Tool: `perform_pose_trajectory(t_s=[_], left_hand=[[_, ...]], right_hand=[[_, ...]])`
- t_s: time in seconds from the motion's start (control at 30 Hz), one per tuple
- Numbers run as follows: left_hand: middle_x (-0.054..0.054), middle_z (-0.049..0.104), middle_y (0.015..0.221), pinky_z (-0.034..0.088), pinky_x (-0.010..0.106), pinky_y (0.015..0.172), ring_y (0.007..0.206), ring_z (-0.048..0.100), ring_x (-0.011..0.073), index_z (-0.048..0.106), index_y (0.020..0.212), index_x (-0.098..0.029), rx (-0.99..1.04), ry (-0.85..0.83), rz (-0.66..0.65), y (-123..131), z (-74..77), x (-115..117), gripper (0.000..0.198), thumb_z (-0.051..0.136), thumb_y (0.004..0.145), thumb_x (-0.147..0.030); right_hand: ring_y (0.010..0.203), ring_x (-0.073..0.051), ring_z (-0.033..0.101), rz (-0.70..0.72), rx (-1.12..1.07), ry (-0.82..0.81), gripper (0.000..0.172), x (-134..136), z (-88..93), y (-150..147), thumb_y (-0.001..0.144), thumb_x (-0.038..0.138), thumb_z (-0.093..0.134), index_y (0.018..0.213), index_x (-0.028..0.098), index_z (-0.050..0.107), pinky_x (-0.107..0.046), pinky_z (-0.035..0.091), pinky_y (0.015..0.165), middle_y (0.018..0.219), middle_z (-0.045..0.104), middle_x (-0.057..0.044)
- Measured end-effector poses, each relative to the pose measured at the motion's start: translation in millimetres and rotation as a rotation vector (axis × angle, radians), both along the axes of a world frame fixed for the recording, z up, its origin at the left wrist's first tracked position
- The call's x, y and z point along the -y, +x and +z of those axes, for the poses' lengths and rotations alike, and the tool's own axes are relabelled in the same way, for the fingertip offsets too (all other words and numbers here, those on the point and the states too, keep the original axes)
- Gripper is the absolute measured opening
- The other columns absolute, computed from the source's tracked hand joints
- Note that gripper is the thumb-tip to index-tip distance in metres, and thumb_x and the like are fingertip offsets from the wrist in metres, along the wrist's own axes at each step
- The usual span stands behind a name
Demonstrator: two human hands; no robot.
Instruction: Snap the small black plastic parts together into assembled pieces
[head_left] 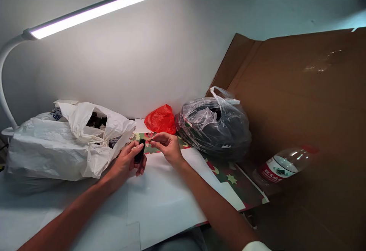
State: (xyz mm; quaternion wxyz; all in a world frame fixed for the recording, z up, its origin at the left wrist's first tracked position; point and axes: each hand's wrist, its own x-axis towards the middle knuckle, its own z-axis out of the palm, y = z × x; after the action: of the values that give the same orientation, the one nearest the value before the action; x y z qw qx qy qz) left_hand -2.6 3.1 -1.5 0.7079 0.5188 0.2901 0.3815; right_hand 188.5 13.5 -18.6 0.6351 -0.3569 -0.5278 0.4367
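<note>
My left hand is closed around a small black rectangular object, held upright with the thumb on its face. Just to the right, my right hand pinches a tiny item between thumb and fingertips, too small to name. The two hands are close together but apart, above the white sheet. Behind the fingertips lies patterned red and green paper, with some small metallic-looking bits near its far edge. A red plastic bag sits just beyond my right hand.
A white plastic bag with dark items inside stands at left, under a lit lamp. A clear bag of dark contents stands right of centre. Further right, a bottle leans by a large cardboard box.
</note>
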Motion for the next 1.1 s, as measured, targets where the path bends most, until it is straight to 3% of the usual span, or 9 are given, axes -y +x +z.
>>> perform_pose_trajectory(t_s=[0.23, 0.53, 1.1], left_hand=[[-0.001, 0.066, 0.059, 0.041, 0.019, 0.037, 0.041, 0.058, 0.0143, 0.051, 0.101, -0.022, 0.074, -0.063, -0.022, 3.0, 1.3, 3.3, 0.045, 0.074, 0.090, -0.059], [-0.001, 0.066, 0.063, 0.040, 0.018, 0.037, 0.043, 0.059, 0.0131, 0.055, 0.104, -0.021, 0.111, -0.116, 0.013, 4.8, 3.6, 3.8, 0.051, 0.082, 0.083, -0.058], [-0.007, 0.058, 0.059, 0.032, 0.016, 0.037, 0.041, 0.053, 0.0109, 0.047, 0.103, -0.024, 0.069, -0.127, 0.069, 6.2, -3.4, 3.8, 0.055, 0.080, 0.082, -0.063]], right_hand=[[0.087, -0.025, 0.081, -0.169, 0.109, 0.138, 0.023, 10.0, 5.1, -5.1, 0.080, 0.037, 0.086, 0.091, 0.020, 0.075, -0.034, 0.067, 0.077, 0.091, 0.082, -0.006], [0.085, -0.022, 0.081, -0.298, 0.333, 0.328, 0.010, 22.1, 3.3, -8.9, 0.090, 0.031, 0.077, 0.097, 0.024, 0.077, -0.033, 0.069, 0.075, 0.095, 0.082, -0.004], [0.085, -0.023, 0.081, -0.397, 0.552, 0.443, 0.017, 23.8, -12.3, -11.7, 0.099, 0.033, 0.067, 0.108, 0.026, 0.080, -0.034, 0.067, 0.078, 0.099, 0.084, -0.004]])
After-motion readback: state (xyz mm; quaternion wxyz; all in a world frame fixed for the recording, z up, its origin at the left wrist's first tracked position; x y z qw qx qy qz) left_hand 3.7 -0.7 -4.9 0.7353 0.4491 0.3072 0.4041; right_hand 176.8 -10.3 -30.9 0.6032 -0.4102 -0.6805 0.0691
